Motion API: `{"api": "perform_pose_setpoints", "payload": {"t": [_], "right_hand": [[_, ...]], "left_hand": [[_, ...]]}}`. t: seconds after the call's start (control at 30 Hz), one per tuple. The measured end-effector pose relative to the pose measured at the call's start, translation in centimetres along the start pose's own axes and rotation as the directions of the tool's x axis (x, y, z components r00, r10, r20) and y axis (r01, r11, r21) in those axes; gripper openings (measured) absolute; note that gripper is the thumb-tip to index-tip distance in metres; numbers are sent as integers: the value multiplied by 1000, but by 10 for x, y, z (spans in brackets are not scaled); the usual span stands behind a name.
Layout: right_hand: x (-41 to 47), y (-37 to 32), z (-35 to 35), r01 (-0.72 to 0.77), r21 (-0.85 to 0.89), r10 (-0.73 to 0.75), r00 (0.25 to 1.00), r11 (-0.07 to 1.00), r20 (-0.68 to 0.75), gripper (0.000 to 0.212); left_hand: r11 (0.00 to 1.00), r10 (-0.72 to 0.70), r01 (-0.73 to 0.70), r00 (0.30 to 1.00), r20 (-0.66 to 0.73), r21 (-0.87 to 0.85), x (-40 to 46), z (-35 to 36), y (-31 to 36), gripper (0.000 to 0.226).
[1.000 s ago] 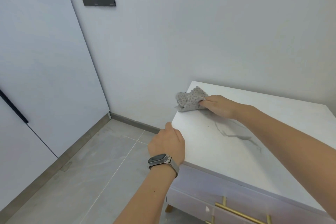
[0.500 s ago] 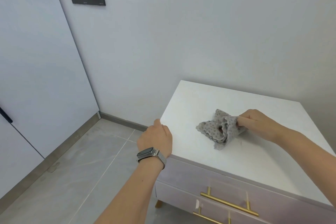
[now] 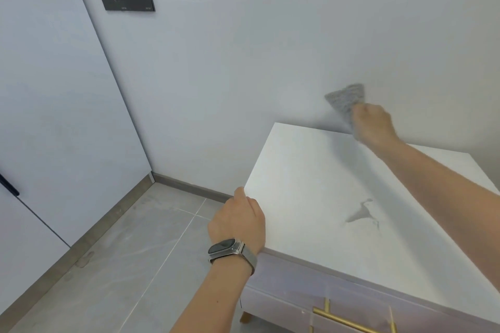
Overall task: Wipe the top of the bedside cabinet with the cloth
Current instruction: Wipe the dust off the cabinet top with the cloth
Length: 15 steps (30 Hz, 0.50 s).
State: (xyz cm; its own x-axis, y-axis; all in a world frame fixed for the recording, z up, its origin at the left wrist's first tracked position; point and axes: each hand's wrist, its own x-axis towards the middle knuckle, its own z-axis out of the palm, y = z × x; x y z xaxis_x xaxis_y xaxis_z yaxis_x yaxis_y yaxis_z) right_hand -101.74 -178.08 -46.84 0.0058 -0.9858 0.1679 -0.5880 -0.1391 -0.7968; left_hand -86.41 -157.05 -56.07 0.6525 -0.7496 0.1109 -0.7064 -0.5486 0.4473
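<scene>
Cloth: small grey dimpled rag [image 3: 345,100], bunched, raised at the 1 o'clock end of the top, in front of the wall; blurred, apparently clear of the surface.
Right hand: [image 3: 373,123] clenched round the cloth's lower end, over the back edge of the top.
Left hand: [image 3: 239,220] gripping the 8 o'clock corner of the top, thumb up along the side edge, grey wristwatch [image 3: 230,249] on the wrist.
Cabinet: white slab top [image 3: 311,184] on a pale lilac bedside cabinet [image 3: 284,286] with brass bar handles [image 3: 349,320].
Doing it well: bring the cloth back down flat, press with an open palm, sweep in overlapping passes from the back edge toward 6 o'clock; probably worth going over the grey streak [image 3: 361,213] near 4 o'clock.
Hard to make out: streak unclear, whether wet smear or marbling in the slab; right fingers smeared by motion; far right of the top and the drawer fronts cut off by the frame.
</scene>
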Motion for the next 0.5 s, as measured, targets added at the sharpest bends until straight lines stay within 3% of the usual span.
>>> {"api": "perform_pose_setpoints", "payload": {"t": [0.1,0.17,0.5], "right_hand": [[-3,-5,48,128,-218,-67,962,968,265,48],[1,-1,77,184,-306,-72,936,934,343,51],[-28,-28,107,364,-274,-161,813,890,559,51]], "left_hand": [[1000,-1,2,1000,-12,14,1,2,0,31],[1000,-5,5,1000,-14,19,1,3,0,32],[1000,-7,7,1000,9,19,2,1,1,32]]}}
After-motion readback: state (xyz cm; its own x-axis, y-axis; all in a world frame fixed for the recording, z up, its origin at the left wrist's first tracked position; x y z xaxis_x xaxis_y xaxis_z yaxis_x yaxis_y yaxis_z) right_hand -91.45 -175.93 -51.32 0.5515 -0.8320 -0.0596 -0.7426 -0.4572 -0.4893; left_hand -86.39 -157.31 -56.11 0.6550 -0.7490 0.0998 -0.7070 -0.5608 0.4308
